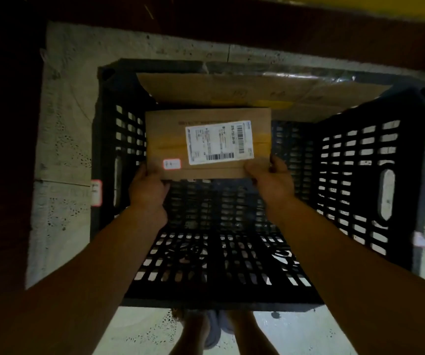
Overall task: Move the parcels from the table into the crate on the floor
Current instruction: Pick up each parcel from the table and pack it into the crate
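I look straight down into a black slatted plastic crate (355,175) on the concrete floor. A brown cardboard parcel (170,139) with a white shipping label and a small red-edged sticker is held inside the crate's opening. My left hand (147,187) grips its near left corner, thumb on top. My right hand (270,180) grips its near right corner the same way. A larger flat cardboard parcel (232,90) leans against the crate's far wall, partly behind the held one.
The concrete floor (62,124) surrounds the crate. A dark brown edge with a yellow strip (360,11) runs along the top. My feet in grey shoes (214,326) stand right at the crate's near wall. A small red-edged label (96,192) sits on the crate's left outside.
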Demonstrator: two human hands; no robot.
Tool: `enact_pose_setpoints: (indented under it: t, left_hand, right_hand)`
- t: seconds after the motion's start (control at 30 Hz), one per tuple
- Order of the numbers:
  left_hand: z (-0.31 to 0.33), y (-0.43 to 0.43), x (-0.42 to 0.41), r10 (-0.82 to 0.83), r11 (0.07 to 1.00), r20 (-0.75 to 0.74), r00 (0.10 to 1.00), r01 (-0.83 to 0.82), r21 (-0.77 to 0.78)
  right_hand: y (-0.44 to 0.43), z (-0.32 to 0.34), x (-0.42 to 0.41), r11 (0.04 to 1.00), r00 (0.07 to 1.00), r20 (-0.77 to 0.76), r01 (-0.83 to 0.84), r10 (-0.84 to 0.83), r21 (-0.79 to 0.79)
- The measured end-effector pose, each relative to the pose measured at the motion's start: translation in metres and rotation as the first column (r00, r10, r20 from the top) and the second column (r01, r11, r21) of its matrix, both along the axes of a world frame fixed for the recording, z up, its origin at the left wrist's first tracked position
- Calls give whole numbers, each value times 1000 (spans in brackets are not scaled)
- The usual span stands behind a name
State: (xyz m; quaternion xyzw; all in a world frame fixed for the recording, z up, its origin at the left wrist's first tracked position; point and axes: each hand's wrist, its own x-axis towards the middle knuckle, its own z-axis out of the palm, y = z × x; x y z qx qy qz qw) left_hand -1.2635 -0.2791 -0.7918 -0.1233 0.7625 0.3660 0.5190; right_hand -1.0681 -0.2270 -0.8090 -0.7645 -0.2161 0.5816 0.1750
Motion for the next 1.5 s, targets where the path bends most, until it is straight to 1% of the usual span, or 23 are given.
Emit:
enact_pose_setpoints:
  t: [0.07, 0.17, 0.23, 0.33, 0.4, 0.5, 0.6, 0.73, 0.87, 0.97, 1.07, 1.13, 1.23, 1.33, 1.5]
  left_hand:
    - [-3, 3, -3, 4, 1000, 22, 1000, -4, -13]
    - [0, 6, -2, 84, 996, 85, 993, -80, -43]
    - [9, 5, 2, 99, 995, 137, 986, -98, -10]
    - [27, -2, 5, 91, 996, 140, 986, -94, 12]
    - [44, -9, 7, 52, 999, 158, 986, -53, 3]
    - [83, -19, 12, -48, 999, 216, 975, 45, 20]
    - [136, -24, 23, -161, 986, 224, 961, 148, 74]
    - [230, -20, 34, -244, 966, 221, 944, 218, 138]
    - [336, -16, 40, -332, 932, 201, 921, 287, 223]
    - [411, -18, 46, -411, 885, 146, 900, 355, 301]
    - [478, -23, 56, -464, 847, 105, 880, 406, 342]
    - [521, -24, 66, -520, 805, 81, 850, 456, 378]
    - [578, -24, 89, -616, 738, 52, 786, 552, 389]
    - [619, -17, 125, -693, 625, -32, 720, 623, 470]
    - [682, -17, 217, -805, 403, -155, 573, 719, 566]
  right_hand:
    - [0, -9, -8, 1000, 1000, -1, -30, 30, -6]
    - [2, -17, -13, 997, 996, 49, -79, 80, -24]
    - [2, -13, -12, 994, 994, 48, -100, 102, -40]
    - [1, 6, -6, 989, 989, 52, -132, 136, -64]
    - [-1, 29, 0, 986, 988, 29, -149, 151, -76]
    - [-8, 75, 13, 978, 982, -27, -190, 189, -81]
    - [-16, 131, 28, 975, 975, -109, -205, 196, -81]
    - [-25, 227, 42, 971, 969, -121, -225, 214, -82]
    - [-30, 336, 50, 986, 979, -119, -167, 164, -17]
    - [-40, 417, 58, 985, 982, -96, -155, 162, 74]
    - [-59, 493, 73, 982, 990, -66, -117, 128, 150]
    - [-73, 541, 86, 975, 993, -69, -80, 96, 207]
    - [-96, 600, 107, 967, 998, -64, -9, 26, 254]
    - [-116, 644, 135, 950, 997, -54, 67, -53, 305]
    - [-144, 702, 196, 887, 984, -22, 170, -178, 428]
